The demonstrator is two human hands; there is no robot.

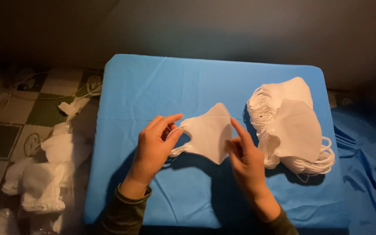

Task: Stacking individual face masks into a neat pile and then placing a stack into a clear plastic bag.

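On the blue cloth-covered table [153, 82], centre item: one white folded fabric face mask [207, 132], held just above the cloth between both hands — I log it as lying flat-on to the camera, its long axis running roughly left to right, pointed fold uppermost and ear loops trailing at the left end. Left hand [153, 150]: thumb and forefinger closed in a pinch on the mask's left edge where the thin white ear loop [176, 129] comes off; remaining fingers curled. Right hand [244, 159]: forefinger extended upward along the mask's right edge, thumb pressed against the lower right part, so it grips that side lightly; I cannot tell how firm the hold is. The mask sits directly between the two hands, each touching one end, neither nearer than the other. To the right of the right hand, just beside it: a tall fanned stack of identical white face masks [290, 126], loops spilling out along the bottom and left of the pile, resting on the same cloth. Off the table to the left, on the checked tile floor [44, 109]: a heap of clear plastic bags stuffed with white material [44, 174], dimly lit. Far right: loose folds of blue fabric [366, 148] hanging beside the table. Green-brown sleeve cuffs [129, 202] show at the wrists.
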